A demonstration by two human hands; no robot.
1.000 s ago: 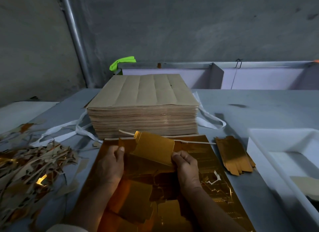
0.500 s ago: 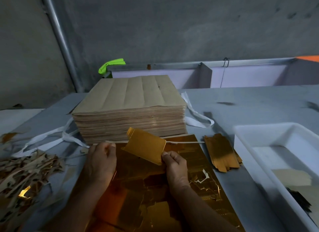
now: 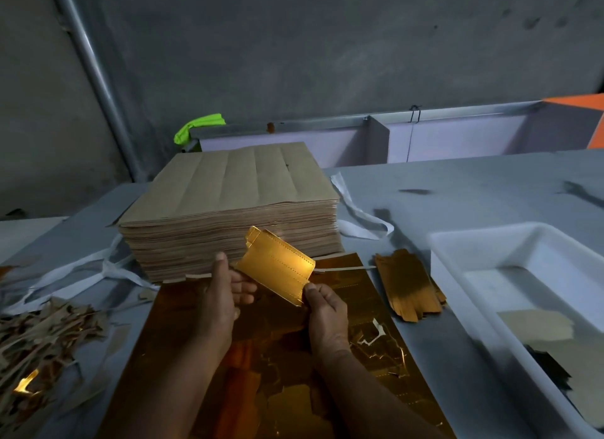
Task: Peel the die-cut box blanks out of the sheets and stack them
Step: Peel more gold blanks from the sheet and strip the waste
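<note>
At the far left of the grey counter (image 3: 457,190) lies a heap of brown and gold paper offcuts (image 3: 36,337), with loose white paper strips (image 3: 81,272) just behind it. Next comes a tall stack of brown die-cut cardboard sheets (image 3: 235,206). In front of it a shiny gold foil sheet (image 3: 183,357), partly stripped, lies flat on the counter. Above that sheet the left hand (image 3: 222,298) has its grip closed on the left edge of a gold foil box blank (image 3: 277,265), lifted clear and tilted. The right hand (image 3: 327,311) pinches the blank's lower right corner. Right of the sheet rests a small pile of gold peeled blanks (image 3: 408,285), then a white plastic tray (image 3: 457,245) holding paper pieces.
</note>
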